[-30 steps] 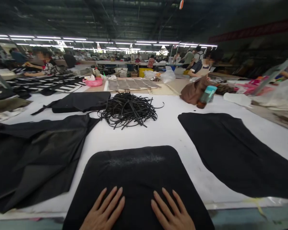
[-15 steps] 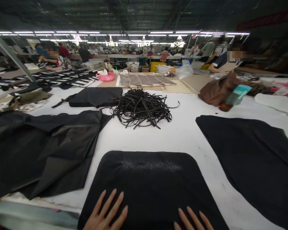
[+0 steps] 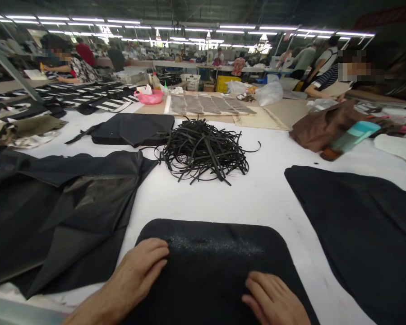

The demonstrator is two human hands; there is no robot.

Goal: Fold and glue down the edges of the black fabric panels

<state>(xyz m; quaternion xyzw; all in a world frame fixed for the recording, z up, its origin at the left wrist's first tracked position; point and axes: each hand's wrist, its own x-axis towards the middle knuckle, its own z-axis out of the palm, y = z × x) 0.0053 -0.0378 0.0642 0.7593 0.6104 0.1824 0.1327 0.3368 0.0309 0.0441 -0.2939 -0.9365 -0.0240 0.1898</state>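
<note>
A black fabric panel (image 3: 203,280) with rounded far corners lies before me, with whitish dust specks along its far end. Over its left side is my left hand (image 3: 144,266), fingers bent and drawn together near the far left corner. My right hand (image 3: 274,298) rests on the right part of the panel, its fingers likewise curled in with the thumb close. Whether either hand pinches cloth is hidden beneath the fingertips. Beyond the panel sits a tangled heap of narrow black strips (image 3: 206,153).
Creased black sheets (image 3: 71,216) lie at left, and more black fabric (image 3: 362,216) at right. Behind are a stack of black pieces (image 3: 131,128), a brown bag (image 3: 321,126), a teal-capped bottle (image 3: 352,140) and a pink basin (image 3: 149,97). Other people work farther back.
Both hands have gone from spread flat to curled. My left hand has moved farther up the panel toward its far left corner; my right hand has also moved slightly up. The view has shifted.
</note>
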